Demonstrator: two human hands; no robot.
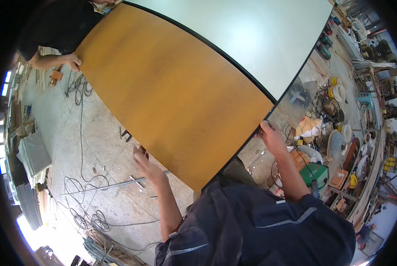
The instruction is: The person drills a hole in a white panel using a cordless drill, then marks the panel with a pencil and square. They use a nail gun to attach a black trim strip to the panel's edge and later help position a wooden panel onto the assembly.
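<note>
A large yellow-brown wood-grain panel (172,88) stretches from the upper left toward my body, beside a glossy white panel (247,31) with dark edging between them. My right hand (274,138) grips the wood-grain panel's near right corner, thumb at the edge and the other fingers partly hidden. Beside that panel's left edge is my left hand (150,168), fingers stretched and slightly apart; a small reddish-brown patch at the fingertips is unclear. Across from me, a co-worker's hand (72,62) holds the far left corner of the same panel.
Black cables (92,219) loop over the concrete floor on the left, near a long thin metal bar (114,188). To the right lie a green machine case (315,174), white buckets (339,94) and mixed clutter. Stacked sheets (33,153) lean at far left.
</note>
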